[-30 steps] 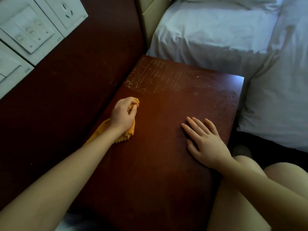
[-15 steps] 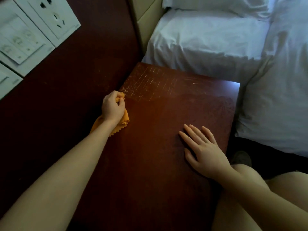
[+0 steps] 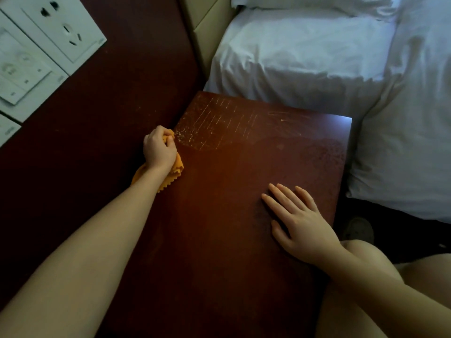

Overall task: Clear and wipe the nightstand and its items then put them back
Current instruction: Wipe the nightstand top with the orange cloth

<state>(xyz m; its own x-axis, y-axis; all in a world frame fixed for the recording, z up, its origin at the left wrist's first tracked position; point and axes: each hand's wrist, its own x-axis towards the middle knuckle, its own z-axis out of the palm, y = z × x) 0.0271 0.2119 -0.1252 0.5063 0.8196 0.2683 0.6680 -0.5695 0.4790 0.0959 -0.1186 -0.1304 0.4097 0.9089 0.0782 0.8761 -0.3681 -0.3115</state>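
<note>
- A dark red-brown nightstand (image 3: 219, 240) fills the centre of the frame. Its long axis runs from the bottom edge up toward the upper middle. Nothing stands on the visible top.
- A bed with white bedding (image 3: 305, 57) lies across the upper right, touching the nightstand's far end.
- A dark wall panel with white socket plates (image 3: 61, 28) takes up the upper left.
- The right hand (image 3: 297, 220) lies flat on the top at centre right, fingers straight and slightly spread, holding nothing.
- The left hand (image 3: 159, 148), at centre left on the nightstand's wall-side edge, is curled tight around a bunched orange cloth (image 3: 179, 165).
- A patch of pale scratches and specks (image 3: 214, 125) marks the far wall-side corner, just up and right of the left hand. That cloth hand is much nearer it than the right, so the next wipe probably goes up and right.
</note>
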